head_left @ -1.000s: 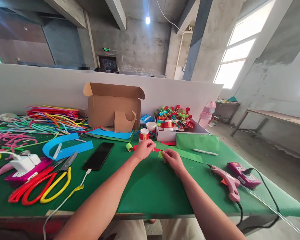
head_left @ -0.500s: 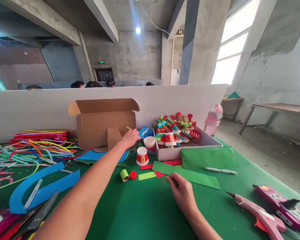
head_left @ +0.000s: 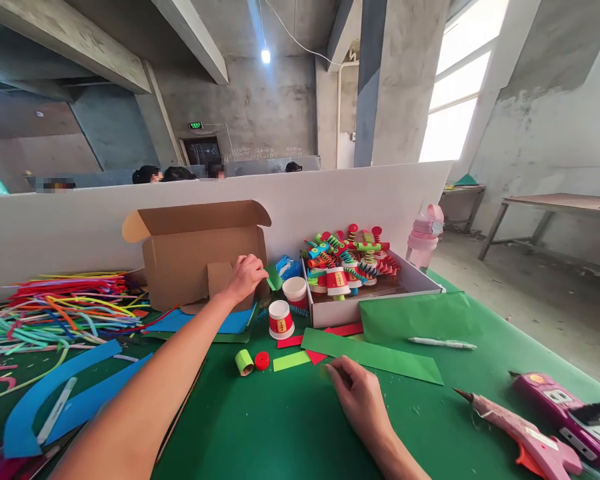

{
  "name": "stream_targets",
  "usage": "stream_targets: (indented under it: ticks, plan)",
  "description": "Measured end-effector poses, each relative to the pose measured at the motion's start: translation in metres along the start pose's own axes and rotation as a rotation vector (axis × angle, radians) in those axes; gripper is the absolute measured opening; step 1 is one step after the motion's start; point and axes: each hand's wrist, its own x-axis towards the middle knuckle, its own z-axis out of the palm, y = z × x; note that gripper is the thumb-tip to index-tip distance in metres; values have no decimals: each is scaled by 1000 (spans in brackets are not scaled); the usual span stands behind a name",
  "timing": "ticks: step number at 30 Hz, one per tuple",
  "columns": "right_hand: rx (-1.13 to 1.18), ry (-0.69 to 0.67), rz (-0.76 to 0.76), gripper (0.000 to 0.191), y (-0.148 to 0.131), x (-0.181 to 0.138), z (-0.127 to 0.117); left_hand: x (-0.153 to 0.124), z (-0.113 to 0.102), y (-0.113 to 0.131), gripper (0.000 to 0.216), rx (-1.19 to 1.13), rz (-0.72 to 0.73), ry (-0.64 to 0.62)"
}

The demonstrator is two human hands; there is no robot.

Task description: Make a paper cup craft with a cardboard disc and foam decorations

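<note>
My left hand (head_left: 247, 277) reaches out in front of the open cardboard box, its fingers pinched at the edge of a small green paper piece (head_left: 274, 279). Just right of that piece are a white-rimmed paper cup (head_left: 295, 289) and a red-and-white paper cup (head_left: 281, 321). Low over the table, my right hand (head_left: 355, 383) has its fingers curled together; a faint blur shows at the fingertips, too unclear to name. Close to it lie a long green paper strip (head_left: 375, 357), a light green strip (head_left: 291, 361), a red bottle cap (head_left: 262, 361) and a light green paper tube (head_left: 244, 362).
A shallow box (head_left: 325, 313) of colourful cup figures stands at the back, beside a pink bottle (head_left: 423, 240). On the right are a pen (head_left: 443, 343), a pink glue gun (head_left: 523, 430) and a purple power strip (head_left: 565, 413). Pipe cleaners (head_left: 75, 300) and blue paper (head_left: 23, 417) fill the left.
My left hand has shifted slightly left, and the green paper piece now shows at its fingertips. The view has turned a little; my right hand stays almost in place.
</note>
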Motion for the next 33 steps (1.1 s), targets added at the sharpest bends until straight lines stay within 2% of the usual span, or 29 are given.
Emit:
stream_targets:
  ticks: [3,6,9,13,16,19,21,24,25,26,28,30,33]
  plan:
    - [45,-3,-7,37,-1,1,0,-21,-35,7,27,23,-14,269]
    - [97,-14,-7,36,-2,1,0,-47,-67,33,23,19,-40,503]
    - [148,-45,7,33,-3,1,-2,-72,-90,71,19,-30,-104,634]
    - [202,-65,54,27,-2,0,-3,-91,-102,129,20,-97,-131,715]
    - [225,3,159,28,-6,7,-4,-92,-103,164,19,-162,-94,721]
    - [383,89,288,32,-19,23,-5,-87,-103,183,19,-220,-39,719]
    - [610,-5,388,40,-29,33,-4,-86,-100,187,19,-239,-26,721]
    - [970,-316,493,46,-41,36,0,-88,-91,187,19,-243,-29,702]
    - [1047,-371,497,45,-42,35,3,-89,-87,186,19,-252,-25,691]
    - [1092,-381,492,44,-42,32,5,-91,-83,186,19,-276,-19,672]
    - [1096,-318,475,43,-40,27,9,-94,-76,186,21,-395,-38,616]
    - [1026,-245,467,44,-35,24,10,-96,-71,186,21,-612,-187,546]
    - [884,-201,434,45,-29,24,9,-96,-69,186,23,-1033,-601,390]
